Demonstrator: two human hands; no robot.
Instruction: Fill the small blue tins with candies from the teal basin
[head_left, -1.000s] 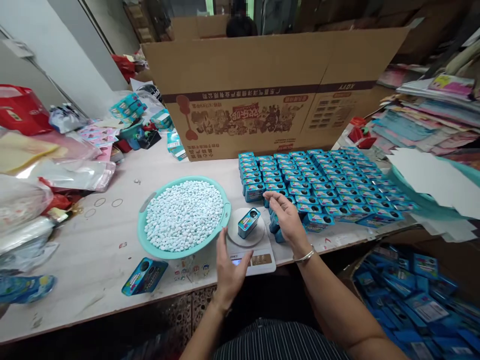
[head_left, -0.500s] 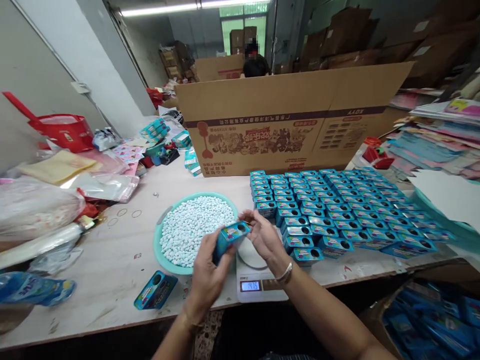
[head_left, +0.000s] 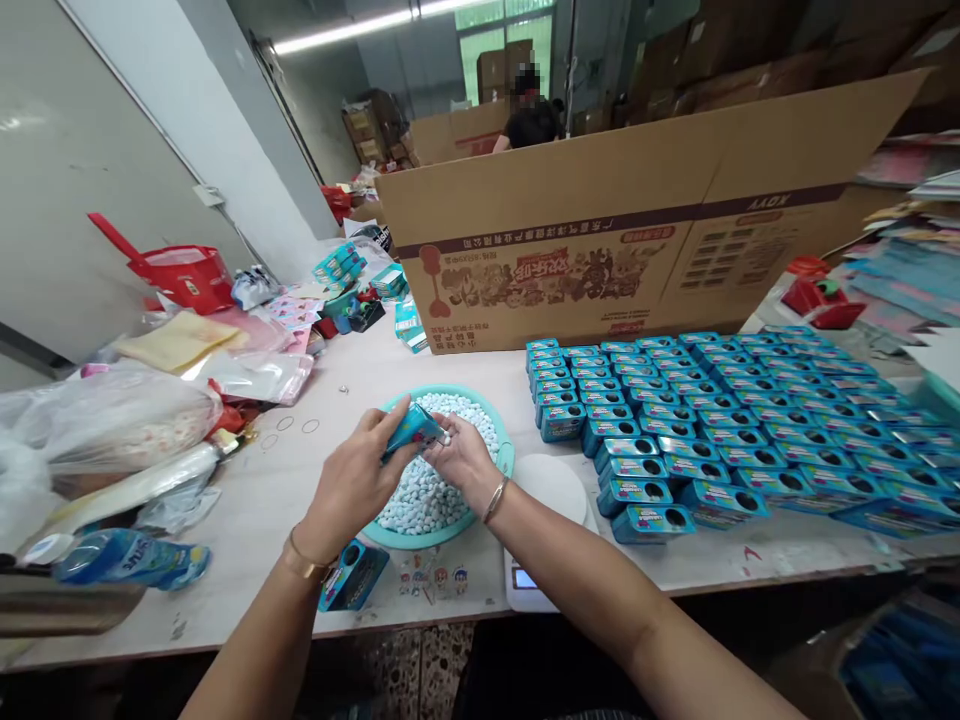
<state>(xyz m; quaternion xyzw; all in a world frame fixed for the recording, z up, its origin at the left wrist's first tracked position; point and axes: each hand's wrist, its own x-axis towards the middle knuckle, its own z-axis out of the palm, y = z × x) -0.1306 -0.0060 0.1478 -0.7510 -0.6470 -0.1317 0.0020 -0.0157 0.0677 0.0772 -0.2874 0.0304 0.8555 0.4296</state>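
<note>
My left hand (head_left: 360, 475) is closed round a small blue box (head_left: 411, 430), held tilted above the turquoise basin (head_left: 504, 450). Small white candies (head_left: 424, 505) fill that basin. At the box's right end, the bent fingers of my right hand (head_left: 463, 458) pinch a white candy (head_left: 448, 438); whether more lie behind them is hidden. Another blue box (head_left: 354, 578) lies on the table below my left wrist. Right of the basin is a white scale (head_left: 551, 490), partly covered by my right forearm.
Rows of blue boxes (head_left: 675, 430) stand at the right, each showing a dark round spot on top. A large carton (head_left: 555, 270) rises behind them. On the left are a blue bottle (head_left: 131, 558), plastic bags (head_left: 135, 410) and a red basket (head_left: 187, 278). Someone in black (head_left: 531, 122) is beyond.
Both hands have moved left from beside the scale to over the basin, with the box still in my left hand. It now tips towards my right hand, whose fingers have drawn together. The view has shifted.
</note>
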